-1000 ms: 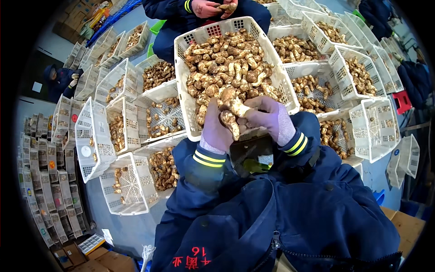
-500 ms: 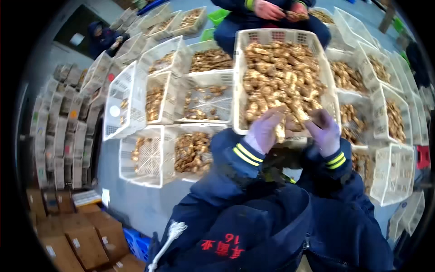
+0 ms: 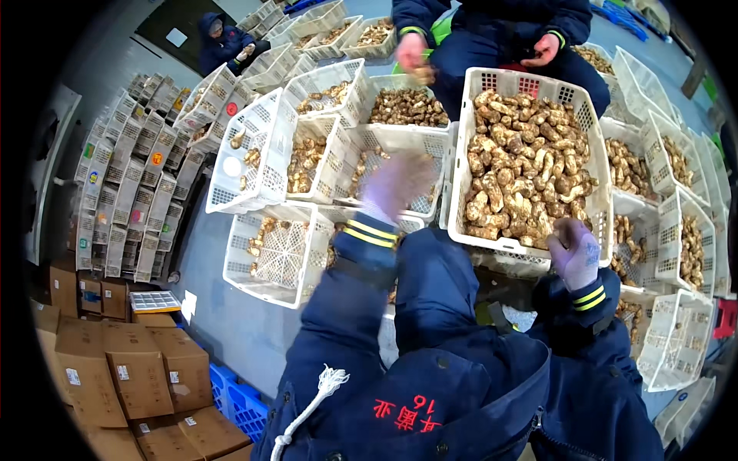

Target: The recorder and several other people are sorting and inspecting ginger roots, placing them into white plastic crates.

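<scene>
Light-coloured gloves with dark fingertips cover both my hands. My left hand [image 3: 398, 184], smeared by motion, is over the sorting crates to the left; whether it holds anything cannot be made out. Below it is a white plastic crate [image 3: 430, 137] with a few mushrooms. My right hand [image 3: 576, 257] is at the near right rim of a large white crate [image 3: 460, 184], its fingers curled over the edge beside the mushrooms; what they hold, if anything, is hidden. Brown-and-cream mushrooms [image 3: 530, 157] with thick stems are heaped in this crate, which stands raised in front of me.
More white crates [image 3: 265, 261] with mushrooms stand left and right. Across from me, a co-worker's hand [image 3: 413, 54] holds a mushroom; another person [image 3: 223, 46] sits far left. Stacked crates [image 3: 131, 184], cardboard boxes [image 3: 138, 376] and a blue plastic crate [image 3: 242, 407] line the left side.
My left hand has left the heaped crate and swung left over the sorting crates. My right hand remains at the near rim. The view has shifted left, and the co-worker's hands have moved apart.
</scene>
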Action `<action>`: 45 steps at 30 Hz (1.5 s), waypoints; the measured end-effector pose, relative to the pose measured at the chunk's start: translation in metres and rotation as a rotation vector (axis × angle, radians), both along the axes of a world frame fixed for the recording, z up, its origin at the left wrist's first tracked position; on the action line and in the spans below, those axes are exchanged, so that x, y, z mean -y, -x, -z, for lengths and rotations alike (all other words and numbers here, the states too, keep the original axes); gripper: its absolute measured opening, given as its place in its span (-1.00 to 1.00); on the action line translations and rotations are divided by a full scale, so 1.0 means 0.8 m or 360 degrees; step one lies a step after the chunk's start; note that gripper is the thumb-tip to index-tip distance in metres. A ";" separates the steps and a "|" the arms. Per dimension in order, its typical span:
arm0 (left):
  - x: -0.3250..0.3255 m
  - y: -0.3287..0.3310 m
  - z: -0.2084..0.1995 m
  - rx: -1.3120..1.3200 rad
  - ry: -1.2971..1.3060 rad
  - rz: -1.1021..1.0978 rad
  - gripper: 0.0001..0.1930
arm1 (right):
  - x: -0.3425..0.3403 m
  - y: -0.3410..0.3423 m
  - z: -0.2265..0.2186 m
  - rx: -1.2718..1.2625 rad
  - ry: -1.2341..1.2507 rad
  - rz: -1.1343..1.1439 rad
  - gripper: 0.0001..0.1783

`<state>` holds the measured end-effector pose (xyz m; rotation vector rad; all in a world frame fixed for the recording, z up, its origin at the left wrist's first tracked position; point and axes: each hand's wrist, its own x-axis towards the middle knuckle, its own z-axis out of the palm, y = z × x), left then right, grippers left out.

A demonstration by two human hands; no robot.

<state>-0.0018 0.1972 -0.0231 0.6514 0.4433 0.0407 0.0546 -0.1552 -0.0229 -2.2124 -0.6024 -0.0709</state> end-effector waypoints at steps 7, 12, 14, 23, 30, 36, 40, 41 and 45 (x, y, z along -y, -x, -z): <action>0.225 -0.008 -0.001 0.0222 -0.0086 0.0446 -0.71 | -0.011 0.004 -0.049 0.0662 -0.0010 -0.0229 -0.72; 0.232 -0.010 -0.014 0.0162 -0.0340 0.0266 -0.73 | -0.006 0.019 -0.053 0.0338 -0.0257 -0.0452 -0.78; 0.241 -0.006 -0.033 0.0145 -0.0293 0.0361 -0.75 | 0.011 0.016 -0.053 0.0023 -0.0566 -0.0256 -0.74; 0.246 0.008 -0.023 0.0269 0.0042 0.0786 -0.62 | 0.026 -0.020 -0.050 -0.1209 -0.0872 -0.0551 -0.52; 0.248 0.009 -0.026 0.0187 -0.0424 0.0903 -0.65 | 0.021 -0.014 -0.055 -0.1262 -0.0959 -0.0737 -0.46; 0.243 0.008 -0.018 0.0129 -0.0483 0.0885 -0.71 | 0.021 -0.027 -0.025 -0.0304 -0.0641 -0.0935 -0.51; 0.247 0.008 -0.027 -0.0036 -0.0427 0.0760 -0.65 | 0.026 -0.033 -0.019 0.0293 -0.0503 -0.0910 -0.57; 0.245 0.008 -0.025 -0.0037 -0.0425 0.0756 -0.65 | 0.026 -0.033 -0.022 0.0293 -0.0529 -0.0881 -0.56; 0.240 0.007 -0.022 -0.0115 -0.0367 0.0634 -0.60 | 0.040 -0.040 -0.027 -0.1092 -0.1096 -0.0396 -0.61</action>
